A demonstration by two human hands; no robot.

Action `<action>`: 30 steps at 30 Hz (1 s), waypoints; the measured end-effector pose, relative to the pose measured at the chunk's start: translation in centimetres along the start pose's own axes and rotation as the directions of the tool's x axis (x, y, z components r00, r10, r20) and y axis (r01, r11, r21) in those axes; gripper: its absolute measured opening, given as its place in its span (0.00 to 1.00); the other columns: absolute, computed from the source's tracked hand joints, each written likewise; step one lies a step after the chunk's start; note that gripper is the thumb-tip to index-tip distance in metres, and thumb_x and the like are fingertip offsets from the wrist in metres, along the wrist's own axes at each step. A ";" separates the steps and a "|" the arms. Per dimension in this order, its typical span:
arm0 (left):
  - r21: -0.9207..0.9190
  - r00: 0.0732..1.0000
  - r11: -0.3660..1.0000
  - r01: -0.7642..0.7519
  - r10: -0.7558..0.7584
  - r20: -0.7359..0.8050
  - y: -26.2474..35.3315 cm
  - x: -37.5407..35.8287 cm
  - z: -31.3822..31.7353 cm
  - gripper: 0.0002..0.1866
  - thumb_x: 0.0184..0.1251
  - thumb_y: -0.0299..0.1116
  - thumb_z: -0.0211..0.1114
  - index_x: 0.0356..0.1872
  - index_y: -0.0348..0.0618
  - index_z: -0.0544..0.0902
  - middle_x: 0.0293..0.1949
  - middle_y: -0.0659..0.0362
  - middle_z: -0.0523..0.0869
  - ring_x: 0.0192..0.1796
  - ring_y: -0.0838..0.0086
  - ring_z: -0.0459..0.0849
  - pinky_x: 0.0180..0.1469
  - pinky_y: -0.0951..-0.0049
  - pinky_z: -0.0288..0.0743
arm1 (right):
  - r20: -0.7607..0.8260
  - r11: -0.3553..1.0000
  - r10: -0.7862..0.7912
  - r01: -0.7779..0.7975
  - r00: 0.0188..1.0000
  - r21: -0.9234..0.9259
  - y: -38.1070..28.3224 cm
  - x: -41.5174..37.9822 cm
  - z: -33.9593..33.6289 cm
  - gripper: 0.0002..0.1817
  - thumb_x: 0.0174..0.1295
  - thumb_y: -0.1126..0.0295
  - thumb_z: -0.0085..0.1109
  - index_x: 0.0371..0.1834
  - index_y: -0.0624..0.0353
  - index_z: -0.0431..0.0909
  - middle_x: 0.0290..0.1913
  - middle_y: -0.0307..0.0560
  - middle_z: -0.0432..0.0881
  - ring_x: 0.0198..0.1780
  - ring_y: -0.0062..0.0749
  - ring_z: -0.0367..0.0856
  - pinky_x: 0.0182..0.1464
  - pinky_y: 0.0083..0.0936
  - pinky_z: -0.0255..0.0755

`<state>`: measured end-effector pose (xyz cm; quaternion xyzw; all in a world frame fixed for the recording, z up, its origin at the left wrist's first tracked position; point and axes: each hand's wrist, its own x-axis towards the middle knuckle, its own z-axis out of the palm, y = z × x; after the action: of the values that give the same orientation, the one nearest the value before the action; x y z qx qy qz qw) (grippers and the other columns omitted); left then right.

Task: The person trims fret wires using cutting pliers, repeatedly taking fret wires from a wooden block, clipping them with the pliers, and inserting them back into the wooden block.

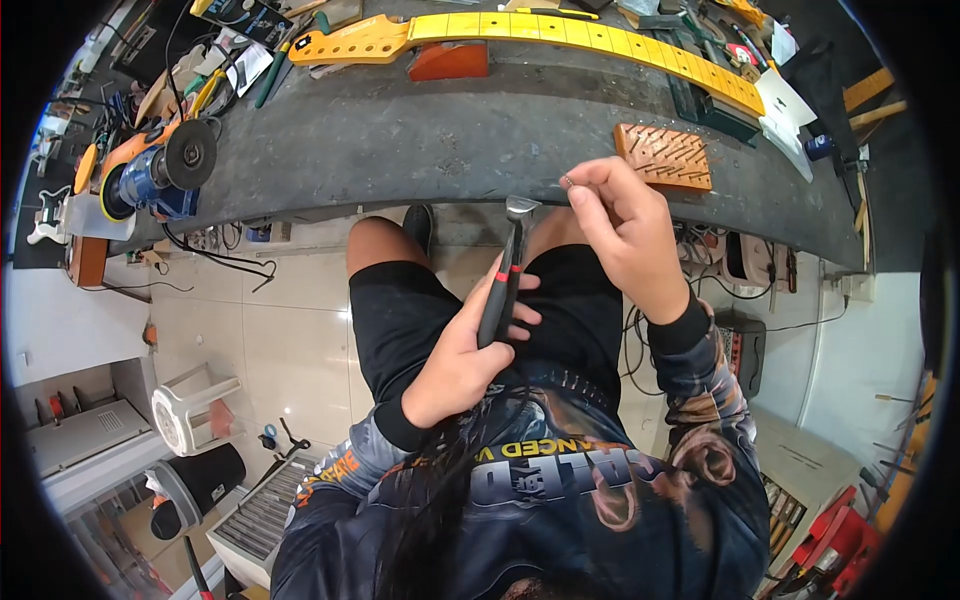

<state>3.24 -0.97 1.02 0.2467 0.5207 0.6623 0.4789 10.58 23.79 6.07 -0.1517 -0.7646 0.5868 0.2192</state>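
My left hand (465, 350) is wrapped round the black and red handles of a pair of pliers (508, 270), whose metal head points up toward the bench edge. My right hand (625, 225) pinches a tiny, thin piece of metal (568, 182) between thumb and forefinger, just right of the pliers' head. Beyond that hand, on the dark bench (420, 150), lies a wooden block (665, 158) with rows of thin strips or wires in it. A guitar neck (560, 30) with a yellow fretboard rests across the back, over an orange-red support (448, 62).
A blue grinder or sander (165, 170) with cables lies at the bench's left end. Tools and papers crowd the back. Below the bench edge are my legs (400, 310), a white stool (185, 410), a black bin (205, 480) and hanging cables at right.
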 end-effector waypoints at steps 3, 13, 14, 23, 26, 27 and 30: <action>0.142 0.998 0.989 -0.046 0.051 -0.031 0.1 0.2 -0.3 0.57 0.60 0.13 0.55 0.98 0.43 0.58 0.83 0.48 0.76 0.72 0.62 0.85 0.75 0.62 0.81 | 0.043 0.976 -0.049 0.057 0.998 -0.208 -0.1 -0.3 0.2 0.05 0.83 0.76 0.70 0.55 0.65 0.88 0.41 0.47 0.94 0.43 0.26 0.94 0.45 0.27 0.84; 0.360 0.993 0.929 -0.084 0.106 -0.042 1.2 0.2 0.0 0.59 0.59 0.11 0.52 1.00 0.48 0.58 0.78 0.50 0.77 0.69 0.65 0.83 0.75 0.65 0.79 | 0.097 0.850 -0.314 0.325 0.944 -0.415 0.8 -0.3 -0.1 0.07 0.74 0.76 0.76 0.52 0.63 0.91 0.42 0.52 0.94 0.43 0.51 0.93 0.48 0.40 0.84; 0.367 0.994 0.926 -0.083 0.105 -0.040 1.3 0.2 0.0 0.59 0.59 0.11 0.52 1.00 0.47 0.58 0.78 0.50 0.77 0.69 0.65 0.83 0.75 0.65 0.78 | 0.097 0.850 -0.313 0.325 0.945 -0.415 0.7 -0.3 -0.1 0.07 0.74 0.76 0.76 0.52 0.63 0.91 0.42 0.52 0.94 0.43 0.51 0.93 0.48 0.40 0.84; 0.400 0.994 0.914 -0.069 0.096 -0.048 1.0 0.2 -0.1 0.58 0.58 0.14 0.52 0.99 0.43 0.60 0.74 0.51 0.80 0.63 0.66 0.86 0.68 0.65 0.84 | 0.134 0.794 -0.366 0.384 0.921 -0.471 0.7 -0.2 -0.4 0.06 0.73 0.75 0.76 0.49 0.62 0.92 0.42 0.52 0.95 0.43 0.52 0.94 0.49 0.42 0.85; 0.369 0.997 0.929 -0.015 0.043 -0.069 1.4 0.0 0.2 0.57 0.60 0.14 0.52 0.99 0.43 0.60 0.71 0.53 0.79 0.59 0.69 0.84 0.64 0.68 0.84 | 0.169 0.794 -0.348 0.386 0.922 -0.470 0.8 -0.3 -0.6 0.09 0.74 0.78 0.75 0.54 0.63 0.94 0.42 0.49 0.94 0.41 0.43 0.90 0.46 0.36 0.81; 0.369 0.997 0.929 -0.014 0.043 -0.070 1.3 0.0 0.2 0.57 0.60 0.14 0.52 0.99 0.43 0.60 0.71 0.53 0.79 0.59 0.69 0.84 0.64 0.68 0.84 | 0.176 0.787 -0.345 0.386 0.922 -0.480 0.5 -0.2 -0.6 0.07 0.74 0.76 0.75 0.52 0.62 0.92 0.42 0.50 0.94 0.43 0.48 0.92 0.49 0.40 0.83; 0.318 0.997 0.948 -0.036 0.057 -0.058 1.1 0.0 0.2 0.57 0.62 0.10 0.55 1.00 0.47 0.60 0.67 0.54 0.78 0.55 0.71 0.81 0.64 0.71 0.81 | 0.195 0.763 -0.372 0.419 0.907 -0.491 0.6 -0.2 -0.7 0.06 0.73 0.75 0.76 0.49 0.62 0.91 0.43 0.51 0.95 0.45 0.52 0.94 0.52 0.44 0.84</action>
<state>2.94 -0.87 2.08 0.3104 0.6297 0.5892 0.4000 11.06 24.43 5.66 -0.0153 -0.9180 0.3030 0.2553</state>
